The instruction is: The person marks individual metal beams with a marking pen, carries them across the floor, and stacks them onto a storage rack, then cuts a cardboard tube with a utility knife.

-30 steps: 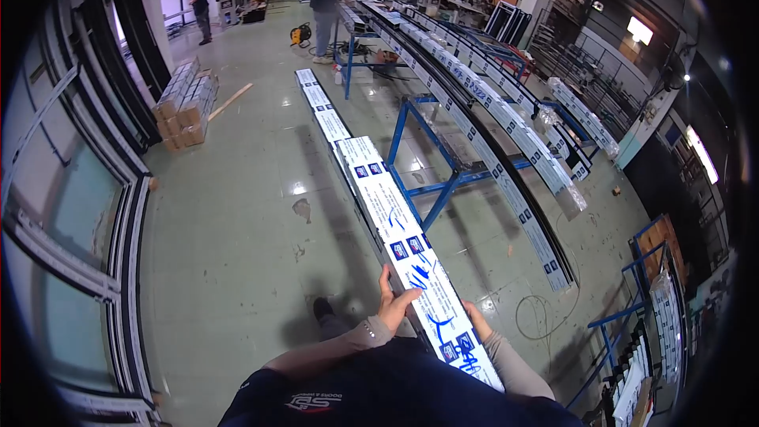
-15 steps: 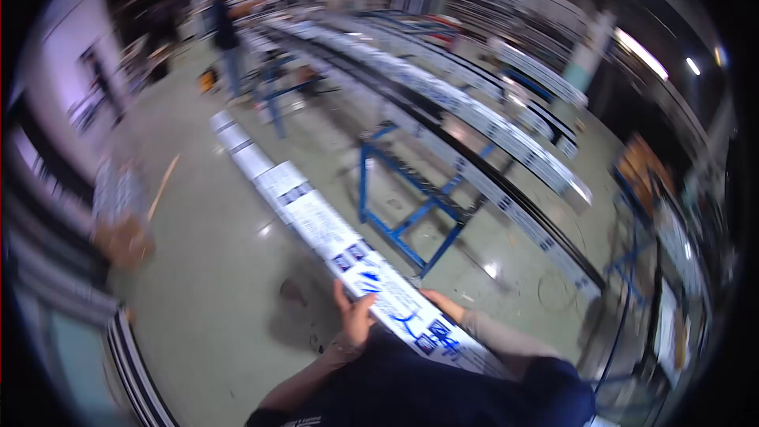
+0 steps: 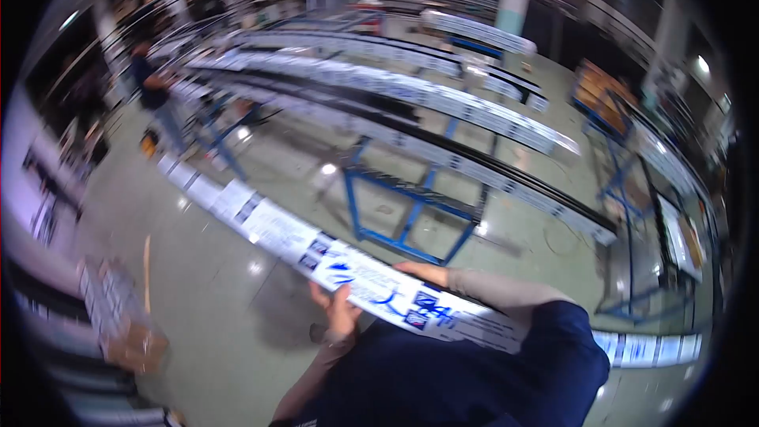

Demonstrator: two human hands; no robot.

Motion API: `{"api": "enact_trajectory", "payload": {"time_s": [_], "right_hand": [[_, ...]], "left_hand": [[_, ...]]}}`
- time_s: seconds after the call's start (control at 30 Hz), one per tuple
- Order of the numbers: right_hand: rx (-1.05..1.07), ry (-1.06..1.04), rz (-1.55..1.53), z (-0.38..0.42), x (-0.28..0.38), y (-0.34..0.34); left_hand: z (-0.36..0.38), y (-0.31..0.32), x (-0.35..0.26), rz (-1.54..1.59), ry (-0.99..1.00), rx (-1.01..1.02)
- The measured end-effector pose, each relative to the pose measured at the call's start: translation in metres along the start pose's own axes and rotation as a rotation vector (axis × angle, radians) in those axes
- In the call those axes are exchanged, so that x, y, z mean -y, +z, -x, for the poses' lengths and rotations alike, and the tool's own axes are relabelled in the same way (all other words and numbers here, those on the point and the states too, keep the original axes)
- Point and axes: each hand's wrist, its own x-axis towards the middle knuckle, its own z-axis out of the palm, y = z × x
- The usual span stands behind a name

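Observation:
A long profile (image 3: 277, 231) wrapped in white printed film runs diagonally in front of my body. Blue marker strokes and dark printed squares show on its top face. One end reaches out to the far left; the other passes under my right arm and comes out at the lower right. My left hand (image 3: 338, 312) grips the near edge, thumb up on the side and fingers partly beneath. Over the far edge lies my right hand (image 3: 423, 271), its fingers closed round that side and partly hidden by the profile.
Beyond the profile stands a blue metal trestle (image 3: 395, 182) bearing long dark profiles (image 3: 474, 160). More film-wrapped profiles (image 3: 379, 83) lie behind. A co-worker (image 3: 156, 95) stands at the far left. Cardboard (image 3: 136, 348) lies on the floor at left, and a rack (image 3: 624, 190) stands at right.
My view has turned to the right, and the profile has swung with my body to a flatter angle across the view. Both hands keep their hold on it.

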Motion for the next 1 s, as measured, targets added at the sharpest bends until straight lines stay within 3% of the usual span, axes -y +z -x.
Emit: {"api": "enact_trajectory", "payload": {"time_s": [0.07,0.1,0.17,0.2,0.27,0.37,0.47,0.57,0.67,0.73,0.8,0.87,0.9,1.0], "right_hand": [[0.011,-0.110,0.093,-0.025,-0.026,-0.006],[0.123,-0.014,-0.070,-0.034,-0.020,-0.007],[0.033,-0.046,0.053,-0.012,0.000,0.011],[0.071,-0.064,-0.040,-0.017,-0.003,0.014],[0.130,-0.124,0.014,-0.009,0.001,0.030],[0.092,-0.114,0.054,-0.014,-0.008,0.033],[0.010,-0.119,0.072,-0.002,-0.011,0.052],[-0.032,-0.150,0.163,0.009,-0.019,0.057],[-0.070,-0.115,0.058,0.019,-0.018,0.093],[-0.073,-0.201,0.155,0.018,-0.030,0.086],[-0.051,-0.179,-0.026,0.014,-0.034,0.098],[0.006,-0.224,0.098,0.020,-0.025,0.118],[-0.067,-0.172,0.062,0.007,-0.054,0.066],[-0.058,-0.185,0.075,0.006,-0.055,0.069]], "left_hand": [[-0.004,-0.029,0.000,-0.005,0.025,0.068],[-0.011,-0.039,0.008,-0.020,0.042,0.084],[-0.011,-0.030,0.010,-0.095,0.055,0.063],[-0.010,-0.029,0.000,-0.156,0.013,0.046],[-0.010,-0.029,0.003,-0.138,0.165,0.042],[-0.006,-0.043,-0.012,-0.163,0.066,0.151],[-0.001,-0.048,-0.022,-0.197,0.157,0.180],[0.011,-0.033,-0.064,-0.003,0.008,0.103],[0.015,-0.036,-0.082,0.028,-0.034,0.078],[0.010,-0.042,-0.074,-0.037,0.122,0.047],[0.006,-0.049,-0.066,-0.096,0.141,0.027],[0.003,-0.059,-0.059,-0.169,0.136,0.016],[0.003,-0.062,-0.059,-0.155,0.106,0.043],[0.007,-0.067,-0.063,-0.164,0.088,0.044]]}}
